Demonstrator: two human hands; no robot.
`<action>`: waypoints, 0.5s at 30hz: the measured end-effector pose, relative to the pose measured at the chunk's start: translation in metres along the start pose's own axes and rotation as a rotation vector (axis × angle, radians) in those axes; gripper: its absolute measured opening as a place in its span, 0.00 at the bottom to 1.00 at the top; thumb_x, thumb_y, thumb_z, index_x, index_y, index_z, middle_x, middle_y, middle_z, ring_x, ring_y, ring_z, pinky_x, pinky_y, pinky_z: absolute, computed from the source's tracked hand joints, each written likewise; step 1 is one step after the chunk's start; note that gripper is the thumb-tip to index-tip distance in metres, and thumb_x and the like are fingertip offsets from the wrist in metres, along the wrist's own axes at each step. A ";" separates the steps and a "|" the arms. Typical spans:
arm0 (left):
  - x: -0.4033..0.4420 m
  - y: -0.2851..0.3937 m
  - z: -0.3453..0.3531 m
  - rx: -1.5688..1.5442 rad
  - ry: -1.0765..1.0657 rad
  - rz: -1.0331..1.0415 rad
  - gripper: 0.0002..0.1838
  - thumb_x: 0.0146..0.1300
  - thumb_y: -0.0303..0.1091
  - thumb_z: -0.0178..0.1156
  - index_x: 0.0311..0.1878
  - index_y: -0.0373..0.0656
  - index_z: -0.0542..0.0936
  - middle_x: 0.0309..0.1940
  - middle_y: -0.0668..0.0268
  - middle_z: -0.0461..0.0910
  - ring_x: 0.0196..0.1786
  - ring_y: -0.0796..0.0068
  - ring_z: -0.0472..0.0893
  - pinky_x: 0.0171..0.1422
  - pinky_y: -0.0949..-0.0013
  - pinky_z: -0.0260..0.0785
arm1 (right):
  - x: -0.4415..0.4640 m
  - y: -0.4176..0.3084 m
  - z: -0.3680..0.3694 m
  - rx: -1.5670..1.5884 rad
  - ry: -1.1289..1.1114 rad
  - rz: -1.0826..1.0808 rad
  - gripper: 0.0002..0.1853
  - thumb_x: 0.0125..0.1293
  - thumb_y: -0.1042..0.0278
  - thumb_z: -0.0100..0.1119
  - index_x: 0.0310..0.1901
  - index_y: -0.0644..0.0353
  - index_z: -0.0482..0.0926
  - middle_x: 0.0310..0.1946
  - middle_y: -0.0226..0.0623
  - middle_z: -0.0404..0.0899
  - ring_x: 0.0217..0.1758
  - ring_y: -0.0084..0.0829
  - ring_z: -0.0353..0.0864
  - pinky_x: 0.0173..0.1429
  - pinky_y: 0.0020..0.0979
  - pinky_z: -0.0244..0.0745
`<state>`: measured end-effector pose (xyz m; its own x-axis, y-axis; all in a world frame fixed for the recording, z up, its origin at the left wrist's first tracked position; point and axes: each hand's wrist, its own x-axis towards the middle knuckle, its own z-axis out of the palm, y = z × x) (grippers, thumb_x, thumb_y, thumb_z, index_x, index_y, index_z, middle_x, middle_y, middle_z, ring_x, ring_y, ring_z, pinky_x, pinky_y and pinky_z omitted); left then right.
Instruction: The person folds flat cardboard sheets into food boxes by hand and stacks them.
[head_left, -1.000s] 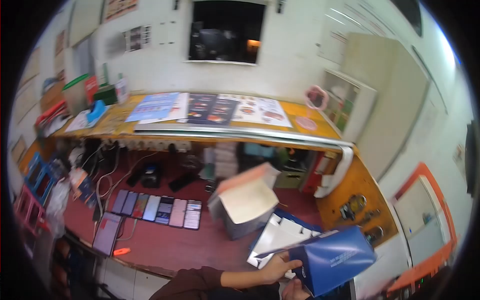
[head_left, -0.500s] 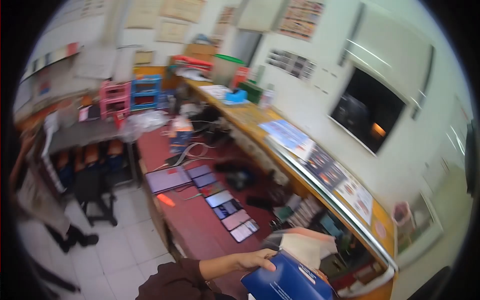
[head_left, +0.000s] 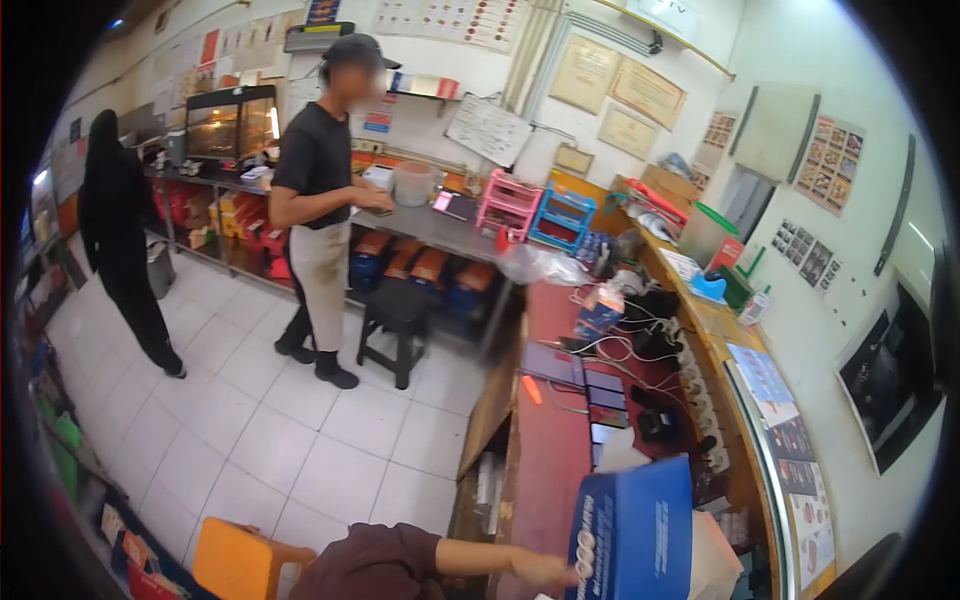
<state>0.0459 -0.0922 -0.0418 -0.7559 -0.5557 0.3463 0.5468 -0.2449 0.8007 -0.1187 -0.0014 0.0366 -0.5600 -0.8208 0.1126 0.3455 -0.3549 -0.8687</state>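
Observation:
One of my hands (head_left: 545, 570), on the arm with the dark sleeve, grips the edge of a blue printed carton (head_left: 640, 530) at the bottom right. The other hand is hidden from view. Which hand shows is taken from the arm at the carton's left side, my left. Behind the carton stands a pale box (head_left: 716, 560). Farther up the red desk (head_left: 545, 440) lie a row of phones (head_left: 605, 382), a larger tablet-like device (head_left: 553, 363) and an orange marker (head_left: 532, 390).
A person in a cap (head_left: 318, 190) stands beside a metal counter; another person in black (head_left: 120, 230) is at the far left. A black stool (head_left: 395, 310), an orange stool (head_left: 238, 560), and pink (head_left: 510, 205) and blue racks (head_left: 562, 218) are also in view.
The view has swung left, bringing two people and the floor into sight. The blue carton now stands more upright in front of the pale box, still held by my left hand.

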 end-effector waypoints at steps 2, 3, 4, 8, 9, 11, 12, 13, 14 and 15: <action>-0.027 -0.002 0.038 0.311 0.222 0.069 0.30 0.65 0.56 0.41 0.59 0.40 0.66 0.53 0.63 0.71 0.54 0.68 0.71 0.57 0.64 0.63 | -0.009 0.006 0.007 0.055 -0.053 -0.003 0.22 0.66 0.60 0.49 0.53 0.70 0.66 0.49 0.44 0.69 0.49 0.35 0.70 0.52 0.36 0.67; -0.037 0.004 0.056 0.380 0.322 0.124 0.29 0.64 0.55 0.42 0.59 0.40 0.66 0.53 0.62 0.71 0.54 0.67 0.70 0.58 0.64 0.63 | -0.016 0.011 0.013 0.073 -0.125 -0.073 0.23 0.64 0.58 0.51 0.52 0.71 0.67 0.48 0.45 0.70 0.50 0.37 0.70 0.54 0.37 0.67; -0.046 0.010 0.069 0.434 0.398 0.184 0.29 0.64 0.54 0.44 0.59 0.40 0.65 0.54 0.61 0.70 0.55 0.67 0.70 0.58 0.64 0.62 | -0.018 0.021 0.008 0.038 -0.195 -0.111 0.25 0.64 0.56 0.52 0.53 0.72 0.66 0.49 0.47 0.70 0.50 0.36 0.70 0.54 0.37 0.67; -0.065 0.028 0.109 0.645 0.575 0.393 0.29 0.62 0.50 0.50 0.60 0.41 0.64 0.55 0.59 0.68 0.58 0.65 0.67 0.61 0.64 0.58 | -0.025 0.041 -0.046 -0.533 -0.543 0.022 0.28 0.65 0.52 0.49 0.52 0.74 0.67 0.50 0.49 0.72 0.49 0.36 0.72 0.55 0.37 0.65; -0.067 0.030 0.117 0.677 0.598 0.442 0.29 0.61 0.49 0.52 0.60 0.41 0.64 0.55 0.58 0.68 0.58 0.65 0.66 0.62 0.64 0.58 | -0.037 0.033 -0.018 -0.690 -0.390 0.026 0.27 0.66 0.51 0.47 0.51 0.73 0.69 0.49 0.48 0.73 0.50 0.39 0.72 0.57 0.37 0.62; -0.067 0.028 0.130 0.689 0.629 0.531 0.29 0.60 0.47 0.55 0.61 0.41 0.64 0.56 0.57 0.67 0.60 0.64 0.65 0.63 0.64 0.56 | -0.061 -0.012 0.025 -0.382 -0.454 -0.081 0.27 0.66 0.52 0.47 0.53 0.72 0.68 0.49 0.48 0.73 0.50 0.42 0.71 0.58 0.38 0.61; -0.069 0.032 0.135 0.664 0.640 0.569 0.30 0.60 0.46 0.56 0.61 0.41 0.64 0.56 0.56 0.66 0.60 0.63 0.65 0.64 0.64 0.55 | -0.063 0.022 0.002 -0.937 -0.378 -0.134 0.27 0.66 0.54 0.47 0.55 0.72 0.65 0.51 0.47 0.71 0.51 0.40 0.71 0.58 0.37 0.63; -0.067 0.029 0.139 0.621 0.661 0.576 0.30 0.59 0.45 0.58 0.61 0.41 0.63 0.56 0.56 0.66 0.61 0.63 0.64 0.65 0.64 0.54 | -0.064 0.025 0.000 -0.934 -0.375 -0.135 0.27 0.66 0.54 0.47 0.55 0.72 0.65 0.51 0.47 0.71 0.51 0.40 0.71 0.58 0.37 0.63; -0.066 0.028 0.142 0.458 0.718 0.490 0.32 0.57 0.41 0.60 0.62 0.38 0.62 0.58 0.55 0.64 0.62 0.65 0.61 0.67 0.64 0.51 | -0.067 0.018 0.014 -0.700 -0.298 -0.195 0.27 0.65 0.54 0.48 0.55 0.72 0.66 0.51 0.47 0.71 0.51 0.39 0.71 0.57 0.36 0.63; -0.065 0.030 0.145 0.297 0.768 0.405 0.34 0.56 0.37 0.63 0.62 0.36 0.61 0.59 0.54 0.62 0.64 0.68 0.59 0.68 0.63 0.48 | -0.069 0.013 0.021 -0.463 -0.221 -0.255 0.26 0.65 0.54 0.48 0.54 0.72 0.66 0.51 0.48 0.71 0.52 0.37 0.71 0.57 0.35 0.64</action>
<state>0.0592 0.0518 0.0310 -0.0213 -0.9561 0.2923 0.5223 0.2387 0.8187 -0.0594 0.0414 0.0276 -0.3939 -0.8270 0.4012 -0.1740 -0.3615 -0.9160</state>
